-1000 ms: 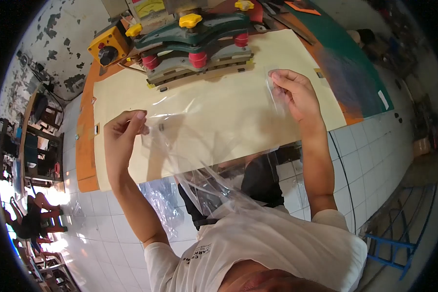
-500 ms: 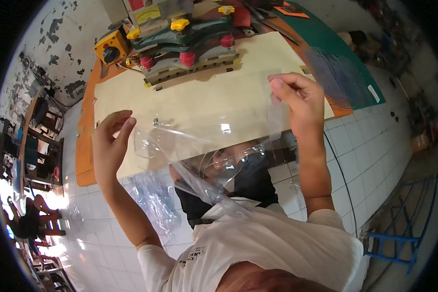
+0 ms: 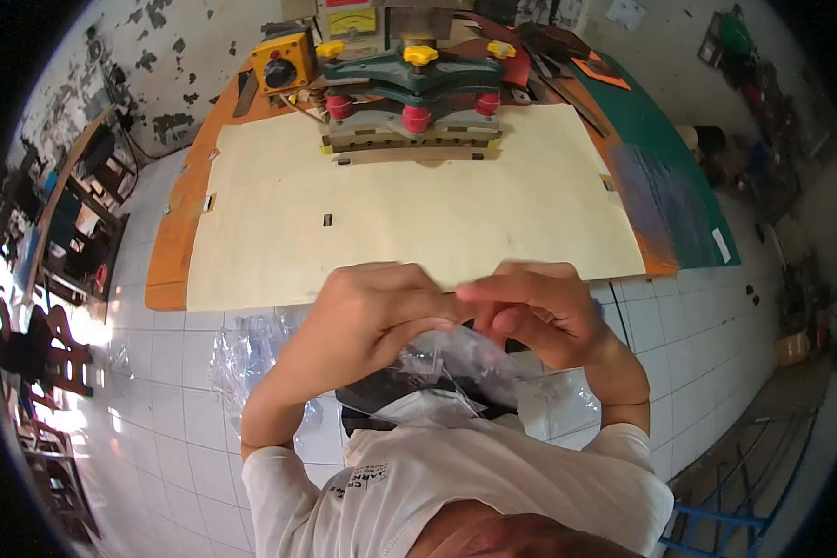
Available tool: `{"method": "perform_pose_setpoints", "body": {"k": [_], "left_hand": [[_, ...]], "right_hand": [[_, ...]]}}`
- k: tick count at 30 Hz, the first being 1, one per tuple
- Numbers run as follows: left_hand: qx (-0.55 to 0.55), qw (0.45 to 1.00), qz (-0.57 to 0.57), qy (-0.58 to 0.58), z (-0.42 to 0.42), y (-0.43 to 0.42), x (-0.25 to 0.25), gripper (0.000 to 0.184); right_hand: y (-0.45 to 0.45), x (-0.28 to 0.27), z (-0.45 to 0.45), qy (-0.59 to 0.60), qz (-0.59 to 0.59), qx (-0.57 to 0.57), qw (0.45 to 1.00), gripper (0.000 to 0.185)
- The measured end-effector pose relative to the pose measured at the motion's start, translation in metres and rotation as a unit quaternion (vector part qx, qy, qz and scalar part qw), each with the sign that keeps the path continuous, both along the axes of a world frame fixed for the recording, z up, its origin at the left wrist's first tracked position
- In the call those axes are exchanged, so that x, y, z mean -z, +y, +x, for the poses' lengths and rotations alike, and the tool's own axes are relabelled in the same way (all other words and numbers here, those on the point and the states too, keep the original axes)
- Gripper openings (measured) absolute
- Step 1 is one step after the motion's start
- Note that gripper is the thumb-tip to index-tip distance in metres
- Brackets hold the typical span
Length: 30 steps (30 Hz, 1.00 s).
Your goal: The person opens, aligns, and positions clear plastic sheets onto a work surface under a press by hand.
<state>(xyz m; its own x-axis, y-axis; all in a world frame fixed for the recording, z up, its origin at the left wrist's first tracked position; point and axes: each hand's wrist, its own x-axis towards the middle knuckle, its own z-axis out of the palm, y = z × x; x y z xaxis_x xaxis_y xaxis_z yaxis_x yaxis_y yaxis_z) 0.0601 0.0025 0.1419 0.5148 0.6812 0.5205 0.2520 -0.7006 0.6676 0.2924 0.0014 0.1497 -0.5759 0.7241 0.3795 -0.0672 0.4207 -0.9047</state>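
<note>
A crumpled clear plastic sheet (image 3: 479, 363) hangs below my hands, in front of my lap. My left hand (image 3: 372, 312) is closed on its upper edge, thumb pressed against the fingers. Close beside it, my right hand (image 3: 549, 312) has curled fingers at the same edge, its index fingertip meeting the left fingertips. Slight blur covers the right fingers, and the film between them is hard to see. Both hands are just off the front edge of a cream sheet (image 3: 418, 205) that covers the tabletop.
At the back of the table stands a press machine (image 3: 414, 84) with yellow knobs and red cylinders. A yellow control box (image 3: 284, 65) is left of it. A green mat (image 3: 707, 214) lies at the right. More clear plastic (image 3: 251, 349) is below the table's front edge.
Both hands have come together from far apart and drawn back off the table toward my body. The plastic sheet, stretched between them before, now hangs bunched below. The view has tilted up.
</note>
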Motion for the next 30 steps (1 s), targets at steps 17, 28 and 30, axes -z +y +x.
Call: {"method": "perform_pose_setpoints", "body": {"k": [17, 28, 30], "left_hand": [[0.091, 0.963, 0.248, -0.058, 0.057, 0.001, -0.022, 0.038], [0.121, 0.974, 0.185, -0.047, 0.037, 0.015, 0.009, 0.036], [0.132, 0.974, 0.176, -0.048, 0.044, 0.017, 0.013, 0.037]], "right_hand": [[-0.025, -0.024, 0.097, 0.072, 0.298, 0.007, 0.952, 0.023], [-0.137, -0.066, 0.228, -0.086, 0.365, 0.432, 0.821, 0.012], [-0.147, -0.061, 0.224, -0.075, 0.361, 0.473, 0.800, 0.014]]}}
